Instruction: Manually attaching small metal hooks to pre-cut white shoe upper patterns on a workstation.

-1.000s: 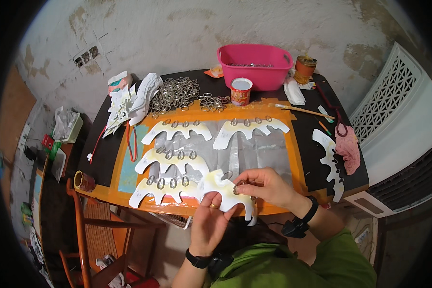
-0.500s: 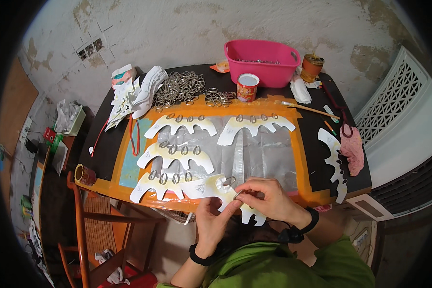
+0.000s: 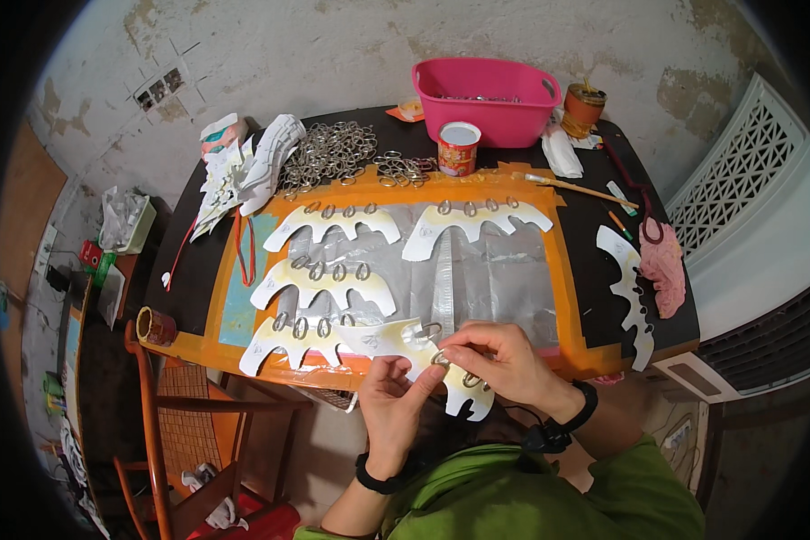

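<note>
Strip [image 3: 389, 339] shifted leftward, left hand [image 3: 393, 409] pinching it, right hand [image 3: 510, 369] one ring [image 3: 440, 358], five others

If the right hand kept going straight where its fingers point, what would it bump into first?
Past the metal ring in its grip, the right hand would probably meet the white scalloped piece that the left hand holds. Depth there is hard to judge.

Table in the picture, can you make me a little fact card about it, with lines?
Left hand: holds a white cut-out piece
Right hand: pinches a metal ring at that piece
Laid out: four similar pieces, with rings
Far side: heap of rings, red can, pink tub
Right side: another cut-out, pink cloth
</note>
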A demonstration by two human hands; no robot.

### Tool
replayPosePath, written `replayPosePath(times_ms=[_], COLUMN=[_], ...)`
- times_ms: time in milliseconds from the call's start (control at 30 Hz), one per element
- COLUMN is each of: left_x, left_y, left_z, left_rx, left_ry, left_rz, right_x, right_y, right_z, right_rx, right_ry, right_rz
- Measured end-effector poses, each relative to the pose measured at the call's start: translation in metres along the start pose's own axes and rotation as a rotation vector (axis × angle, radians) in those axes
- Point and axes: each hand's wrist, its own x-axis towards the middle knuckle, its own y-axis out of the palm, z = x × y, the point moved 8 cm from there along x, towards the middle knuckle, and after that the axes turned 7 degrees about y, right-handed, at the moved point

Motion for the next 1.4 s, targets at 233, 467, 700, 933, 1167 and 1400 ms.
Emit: replayPosePath(times_ms=[233,467,700,933,1167,1400], left_x=[-0.006,-0.006,-0.009,-0.014,-0.021,-0.018], left_y=[-0.005,0.001,0.003,0.003,0.02,0.019], left_z=[0.0,0.008,0.011,0.008,0.017,0.027], left_rx=[0.033,-0.23,-0.238,-0.225,-0.325,-0.162], left_ry=[0.029,-0.02,-0.012,0.067,0.019,-0.084], left_rz=[-0.102,-0.137,-0.168,-0.195,-0.141,0.007], right_x=[-0.001,-0.002,-0.006,-0.009,-0.003,0.018], right_y=[0.004,0.008,0.006,0.006,-0.006,-0.033], right_z=[-0.006,0.002,0.012,0.027,0.023,0.025], right_rx=[0.124,0.004,-0.173,-0.299,-0.294,-0.457], right_ry=[0.064,-0.124,-0.186,-0.234,-0.121,-0.085], right_rz=[-0.009,-0.113,-0.175,-0.087,0.028,0.208])
